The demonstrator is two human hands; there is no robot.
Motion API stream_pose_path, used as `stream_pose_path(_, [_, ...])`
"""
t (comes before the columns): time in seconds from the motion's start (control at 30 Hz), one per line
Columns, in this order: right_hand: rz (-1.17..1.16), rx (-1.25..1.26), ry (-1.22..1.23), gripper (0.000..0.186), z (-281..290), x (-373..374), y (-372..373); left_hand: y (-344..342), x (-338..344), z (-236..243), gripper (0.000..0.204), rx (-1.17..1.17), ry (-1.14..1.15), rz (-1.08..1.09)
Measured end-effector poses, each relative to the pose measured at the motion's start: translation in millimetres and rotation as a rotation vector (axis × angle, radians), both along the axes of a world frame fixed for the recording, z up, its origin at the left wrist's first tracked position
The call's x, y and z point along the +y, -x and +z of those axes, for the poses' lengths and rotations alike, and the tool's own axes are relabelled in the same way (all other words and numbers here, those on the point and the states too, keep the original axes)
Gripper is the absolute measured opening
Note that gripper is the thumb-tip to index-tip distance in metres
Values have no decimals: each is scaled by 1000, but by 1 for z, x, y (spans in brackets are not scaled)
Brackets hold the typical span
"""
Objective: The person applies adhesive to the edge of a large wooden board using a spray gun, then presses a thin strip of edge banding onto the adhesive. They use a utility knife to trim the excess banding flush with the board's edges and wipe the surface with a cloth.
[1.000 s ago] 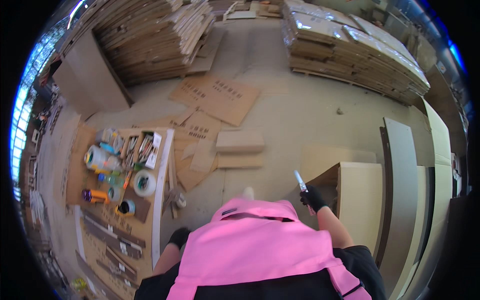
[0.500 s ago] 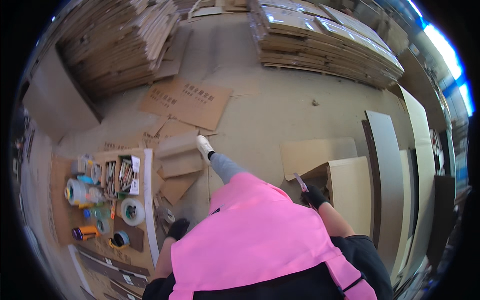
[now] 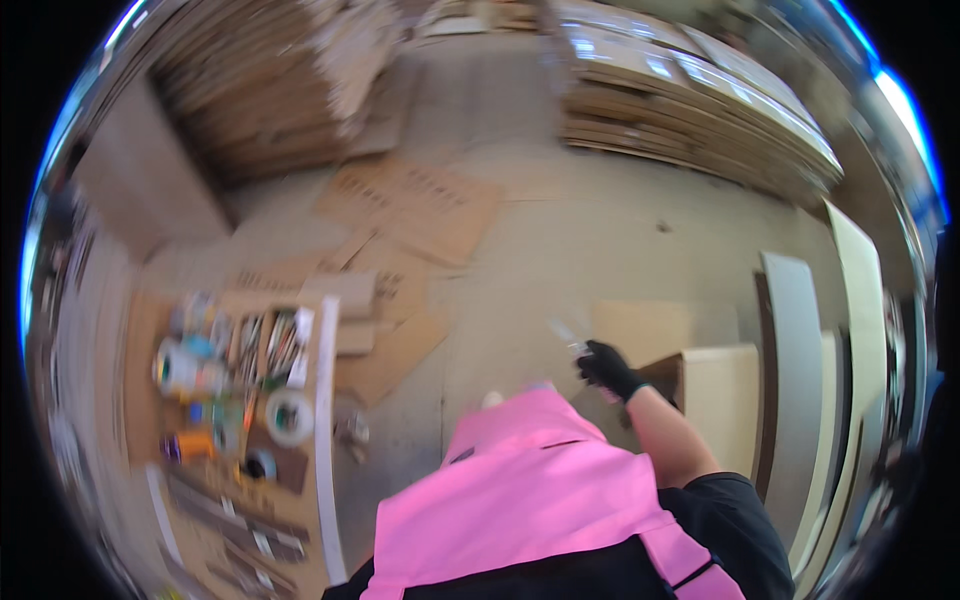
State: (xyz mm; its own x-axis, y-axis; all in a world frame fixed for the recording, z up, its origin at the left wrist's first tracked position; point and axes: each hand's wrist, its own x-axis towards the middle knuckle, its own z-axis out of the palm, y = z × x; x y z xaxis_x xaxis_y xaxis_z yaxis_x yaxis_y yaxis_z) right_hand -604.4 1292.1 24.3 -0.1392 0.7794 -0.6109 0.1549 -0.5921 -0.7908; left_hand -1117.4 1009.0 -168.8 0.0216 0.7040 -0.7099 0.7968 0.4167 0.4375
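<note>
Black-gloved right hand (image 3: 608, 370) gripping utility knife (image 3: 573, 342), angled forward-left over floor (image 3: 510, 300); left hand outside view, state indeterminable.

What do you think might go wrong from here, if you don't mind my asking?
The right hand holds what looks like a knife pointing forward past the fist, so a stumble might cause a cut. Cardboard sheets lie overlapping on the floor and could slip underfoot. A tall grey panel stands at the right, where a bump might tip it.
</note>
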Motion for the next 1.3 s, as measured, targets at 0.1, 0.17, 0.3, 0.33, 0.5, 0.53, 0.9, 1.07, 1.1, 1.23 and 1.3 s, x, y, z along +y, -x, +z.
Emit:
stream_pose_path(0.1, [258,-461,-244,24,25,-41,15,15,81,-8,25,14,28,-109])
stream_pose_path(0.17, [214,-496,-202,24,40,-74,0,3,160,-5,23,16,-4,-177])
stream_pose_path(0.3, [-161,-532,-125,21,55,-159,-46,-59,301,14,21,-8,-112,-234])
stream_pose_path(0.33, [-263,-556,-132,21,57,-185,-57,-82,329,21,21,-24,-141,-248])
stream_pose_path(0.5, [-762,-332,-67,24,53,-314,-97,-205,397,36,20,-125,-251,-341])
stream_pose_path(0.53, [-751,-312,-82,24,51,-341,-106,-226,395,38,21,-155,-275,-377])
stream_pose_path(0.9, [-1316,-1003,122,21,11,-640,-122,-640,108,141,52,-575,-177,-1756])
stream_pose_path(1.07, [-2429,-412,77,8,12,-740,81,-848,28,151,54,-850,-571,-2060])
stream_pose_path(1.1, [-2568,-432,222,9,11,-735,139,-884,9,154,57,-913,-646,-2085])
stream_pose_path(1.23, [-2946,213,940,6,7,-644,353,-951,-58,160,76,-409,-940,-2033])
stream_pose_path(1.3, [-2451,367,1374,4,14,-588,419,-951,-89,157,85,-237,-1014,-2039])
